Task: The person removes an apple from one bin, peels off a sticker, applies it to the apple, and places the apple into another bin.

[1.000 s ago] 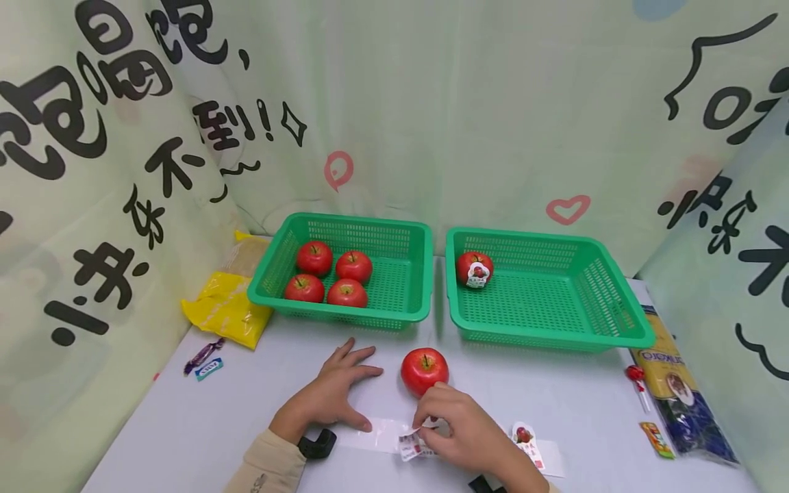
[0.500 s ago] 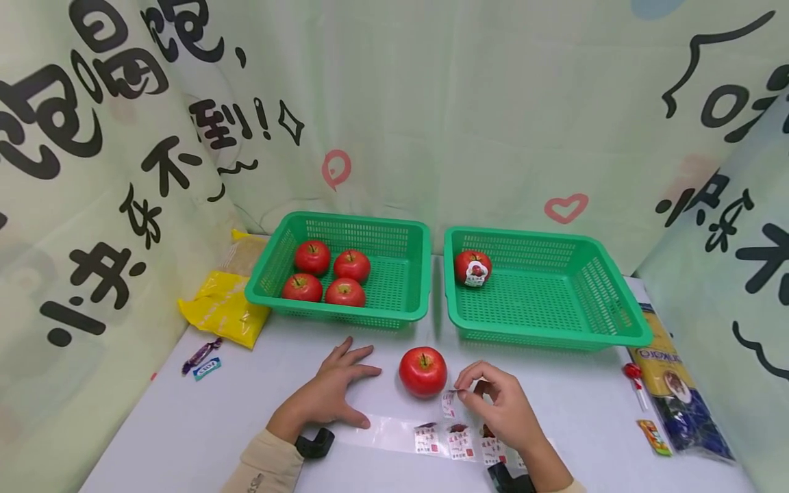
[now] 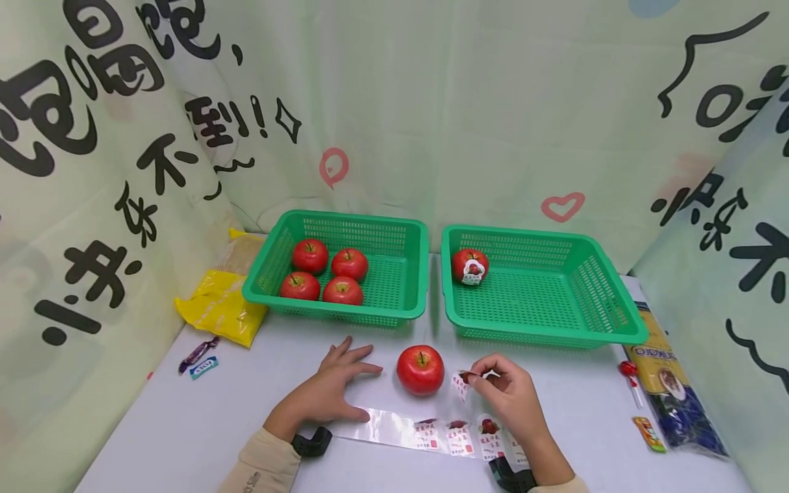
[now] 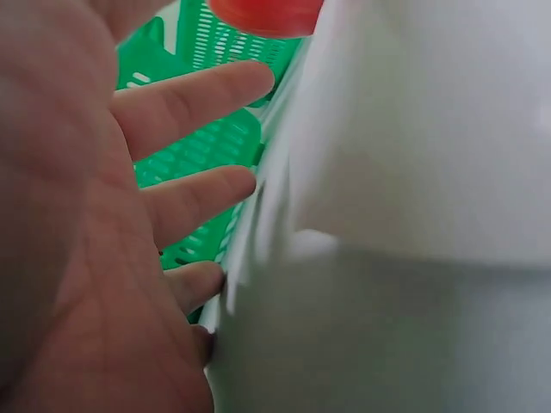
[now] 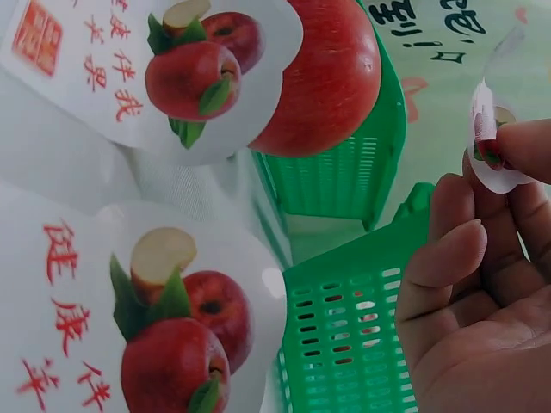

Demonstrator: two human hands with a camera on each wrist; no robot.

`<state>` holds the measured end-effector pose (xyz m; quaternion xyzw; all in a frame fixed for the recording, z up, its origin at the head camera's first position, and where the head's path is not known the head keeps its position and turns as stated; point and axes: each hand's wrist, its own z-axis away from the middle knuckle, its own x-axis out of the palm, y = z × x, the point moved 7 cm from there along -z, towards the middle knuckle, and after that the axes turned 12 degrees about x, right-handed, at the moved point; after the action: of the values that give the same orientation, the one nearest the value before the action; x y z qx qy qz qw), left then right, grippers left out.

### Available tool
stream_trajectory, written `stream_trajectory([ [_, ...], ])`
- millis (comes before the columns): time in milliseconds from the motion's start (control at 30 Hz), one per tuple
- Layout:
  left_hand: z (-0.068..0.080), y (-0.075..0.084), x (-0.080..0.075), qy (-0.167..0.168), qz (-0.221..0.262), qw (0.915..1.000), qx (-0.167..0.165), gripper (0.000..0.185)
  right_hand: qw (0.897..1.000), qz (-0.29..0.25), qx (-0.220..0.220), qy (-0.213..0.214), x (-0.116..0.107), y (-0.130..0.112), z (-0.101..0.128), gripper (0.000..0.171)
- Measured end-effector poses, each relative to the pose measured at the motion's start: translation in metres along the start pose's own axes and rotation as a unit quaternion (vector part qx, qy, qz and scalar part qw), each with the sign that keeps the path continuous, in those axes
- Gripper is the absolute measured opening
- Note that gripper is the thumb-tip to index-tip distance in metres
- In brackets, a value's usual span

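Note:
A single red apple (image 3: 420, 370) stands on the white table between my two hands. Just right of it, my right hand (image 3: 507, 392) pinches a small apple-print sticker (image 3: 459, 385) by its top between thumb and fingers; the right wrist view shows that sticker (image 5: 489, 151) at the fingertips. My left hand (image 3: 335, 390) lies with spread fingers left of the apple, its thumb at the left end of a clear backing strip (image 3: 388, 428). Several apple-print stickers (image 3: 459, 438) sit on the strip, the rightmost partly hidden by my right wrist.
Behind stand two green baskets: the left basket (image 3: 394, 316) holds several apples, the right basket (image 3: 555, 335) one stickered apple (image 3: 470, 266). A yellow bag (image 3: 231, 305) and wrapped candies (image 3: 204, 368) lie left. At right are a blue-and-gold bag (image 3: 674, 383), a lollipop (image 3: 629, 370) and a candy (image 3: 649, 434).
My right hand has lifted a sticker off the strip and moved it up and right, beside the apple. The left hand has stayed in place.

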<state>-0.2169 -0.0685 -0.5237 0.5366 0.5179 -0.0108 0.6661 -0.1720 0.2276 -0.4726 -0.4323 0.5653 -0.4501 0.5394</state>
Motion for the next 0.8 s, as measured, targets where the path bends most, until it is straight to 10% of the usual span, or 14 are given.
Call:
stream_trajectory([
  [433, -0.016, 0.023, -0.015, 0.065, 0.027, 0.9975, 0.01, 0.067, 0.998, -0.04, -0.033, -0.023, -0.001, -0.001, 0.002, 0.013],
  [800, -0.059, 0.045, 0.013, 0.084, -0.006, 0.9954, -0.047, 0.099, 0.994, -0.063, -0.046, -0.071, 0.006, 0.001, 0.0, 0.017],
])
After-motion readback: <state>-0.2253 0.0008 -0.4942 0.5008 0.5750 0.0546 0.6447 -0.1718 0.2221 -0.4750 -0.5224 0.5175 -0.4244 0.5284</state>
